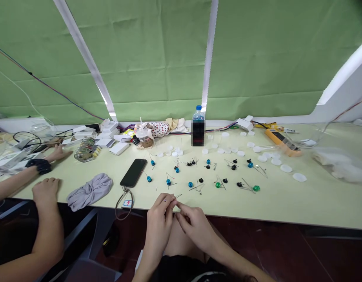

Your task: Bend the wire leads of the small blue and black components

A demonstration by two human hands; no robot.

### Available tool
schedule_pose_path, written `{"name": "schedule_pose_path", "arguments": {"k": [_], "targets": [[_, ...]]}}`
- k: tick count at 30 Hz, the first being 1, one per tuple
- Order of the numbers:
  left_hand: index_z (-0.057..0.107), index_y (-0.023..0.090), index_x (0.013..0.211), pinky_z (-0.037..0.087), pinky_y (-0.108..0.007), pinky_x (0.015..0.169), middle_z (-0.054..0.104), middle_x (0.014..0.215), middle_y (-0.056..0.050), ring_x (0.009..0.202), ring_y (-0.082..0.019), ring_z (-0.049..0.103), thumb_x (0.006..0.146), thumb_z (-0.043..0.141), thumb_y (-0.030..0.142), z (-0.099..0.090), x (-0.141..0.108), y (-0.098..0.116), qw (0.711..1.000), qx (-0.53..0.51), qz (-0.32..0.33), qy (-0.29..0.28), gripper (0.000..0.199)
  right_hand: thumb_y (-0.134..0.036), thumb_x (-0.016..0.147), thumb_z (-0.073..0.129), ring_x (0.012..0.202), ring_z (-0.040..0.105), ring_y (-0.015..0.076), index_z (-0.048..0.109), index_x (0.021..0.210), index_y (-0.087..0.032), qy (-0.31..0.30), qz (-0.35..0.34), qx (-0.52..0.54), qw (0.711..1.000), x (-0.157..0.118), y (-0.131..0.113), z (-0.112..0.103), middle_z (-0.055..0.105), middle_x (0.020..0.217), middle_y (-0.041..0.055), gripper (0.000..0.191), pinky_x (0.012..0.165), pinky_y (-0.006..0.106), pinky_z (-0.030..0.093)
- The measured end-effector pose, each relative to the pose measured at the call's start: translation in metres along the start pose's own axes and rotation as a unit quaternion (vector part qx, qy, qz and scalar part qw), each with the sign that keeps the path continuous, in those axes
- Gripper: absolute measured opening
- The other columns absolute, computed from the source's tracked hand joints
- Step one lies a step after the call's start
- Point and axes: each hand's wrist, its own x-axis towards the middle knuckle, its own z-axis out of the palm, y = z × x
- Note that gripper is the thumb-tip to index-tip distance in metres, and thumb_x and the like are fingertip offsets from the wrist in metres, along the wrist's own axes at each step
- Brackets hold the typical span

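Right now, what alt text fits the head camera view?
The person's left hand pinches a thin wire at a pale green table's edge, the right hand beside it. Blue, green and black beaded wires lie scattered ahead. A co-worker's hands rest at left.

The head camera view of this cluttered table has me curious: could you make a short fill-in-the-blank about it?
The cap of the water bottle is ____.
The person's left hand and right hand hold a thin wire between their ____.
The crumpled cloth beside the smartphone is ____.
The wrist strap on a co-worker's arm is ____.

Missing words: blue; fingertips; grey; black.
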Motion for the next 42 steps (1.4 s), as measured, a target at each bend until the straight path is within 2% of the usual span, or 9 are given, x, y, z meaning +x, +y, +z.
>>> {"name": "schedule_pose_path", "arguments": {"k": [4, 9, 15, 18, 22, 27, 33, 38, 42], "targets": [[0.065, 0.021, 0.095, 0.046, -0.027, 0.078, 0.063, 0.098, -0.007, 0.086, -0.018, 0.062, 0.093, 0.041, 0.021, 0.002, -0.004, 0.002, 0.999, 0.041, 0.005, 0.029, 0.024, -0.043, 0.090, 0.052, 0.044, 0.029, 0.0069, 0.049, 0.128, -0.016, -0.033, 0.072, 0.287, 0.955, 0.004, 0.001, -0.001, 0.042, 0.057, -0.0076, 0.047, 0.044, 0.021, 0.023], [0.065, 0.020, 0.092, 0.046, -0.027, 0.073, 0.064, 0.091, -0.006, 0.080, -0.018, 0.061, 0.093, 0.043, 0.022, 0.003, -0.002, -0.001, 0.999, 0.039, 0.003, 0.026, 0.022, -0.044, 0.088, 0.056, 0.042, 0.025, 0.0038, 0.051, 0.124, -0.021, 0.019, 0.032, 0.364, 0.931, 0.001, -0.003, -0.002, 0.041, 0.067, -0.0067, 0.043, 0.040, 0.020, 0.018], [0.061, 0.019, 0.083, 0.044, -0.025, 0.067, 0.061, 0.081, -0.004, 0.073, -0.016, 0.058, 0.093, 0.043, 0.025, 0.003, 0.000, -0.005, 1.000, 0.007, -0.023, 0.016, 0.022, -0.043, 0.093, 0.049, 0.043, 0.033, 0.0038, 0.054, 0.117, -0.021, 0.033, -0.037, 0.308, 0.950, -0.011, 0.002, 0.003, 0.050, 0.076, -0.0020, 0.034, 0.042, 0.021, 0.025], [0.059, 0.019, 0.080, 0.044, -0.026, 0.067, 0.061, 0.080, -0.004, 0.072, -0.017, 0.058, 0.093, 0.044, 0.029, 0.003, 0.000, -0.006, 0.999, 0.004, -0.033, 0.033, 0.023, -0.047, 0.095, 0.042, 0.042, 0.035, 0.0051, 0.060, 0.109, -0.019, -0.007, -0.046, 0.270, 0.962, -0.014, 0.007, 0.003, 0.053, 0.074, -0.0007, 0.037, 0.042, 0.022, 0.027], [0.059, 0.019, 0.081, 0.047, -0.026, 0.067, 0.061, 0.080, -0.004, 0.072, -0.017, 0.058, 0.093, 0.044, 0.031, 0.002, 0.000, -0.007, 0.998, -0.018, -0.036, 0.043, 0.023, -0.044, 0.097, 0.036, 0.056, 0.046, 0.0108, 0.065, 0.091, -0.018, 0.005, -0.078, 0.121, 0.990, -0.012, 0.006, -0.001, 0.052, 0.068, 0.0002, 0.040, 0.058, 0.025, 0.039], [0.062, 0.019, 0.084, 0.047, -0.025, 0.071, 0.064, 0.087, -0.005, 0.080, -0.017, 0.060, 0.091, 0.046, 0.026, 0.001, -0.003, -0.002, 0.998, -0.023, -0.014, 0.060, 0.019, -0.040, 0.098, 0.037, 0.066, 0.044, 0.0129, 0.053, 0.067, -0.018, 0.009, -0.073, -0.003, 0.997, -0.006, 0.002, -0.002, 0.048, 0.068, -0.0003, 0.041, 0.063, 0.026, 0.035], [0.065, 0.018, 0.089, 0.046, -0.027, 0.077, 0.064, 0.091, -0.006, 0.086, -0.018, 0.060, 0.091, 0.047, 0.024, 0.007, -0.002, 0.001, 0.997, -0.052, -0.005, 0.049, 0.019, -0.036, 0.091, 0.054, 0.065, 0.046, 0.0116, 0.057, 0.080, -0.017, 0.030, -0.020, 0.125, 0.992, 0.001, 0.007, 0.002, 0.053, 0.072, -0.0014, 0.022, 0.059, 0.023, 0.036], [0.065, 0.016, 0.085, 0.047, -0.026, 0.074, 0.063, 0.083, -0.005, 0.081, -0.017, 0.059, 0.091, 0.050, 0.031, 0.008, 0.006, -0.003, 0.988, -0.148, -0.042, -0.003, 0.022, -0.027, 0.092, 0.051, 0.062, 0.045, 0.0119, 0.057, 0.077, -0.019, 0.084, -0.054, -0.013, 0.995, 0.004, 0.003, -0.007, 0.053, 0.070, -0.0014, 0.018, 0.059, 0.024, 0.035], [0.065, 0.016, 0.101, 0.049, -0.027, 0.079, 0.065, 0.097, -0.008, 0.088, -0.018, 0.061, 0.090, 0.054, 0.033, 0.010, 0.010, -0.011, 0.962, -0.255, -0.077, -0.054, 0.023, -0.024, 0.094, 0.044, 0.065, 0.049, 0.0133, 0.056, 0.080, -0.019, 0.098, -0.082, -0.114, 0.985, 0.005, -0.002, -0.016, 0.057, 0.074, 0.0009, 0.019, 0.060, 0.025, 0.036]]}}
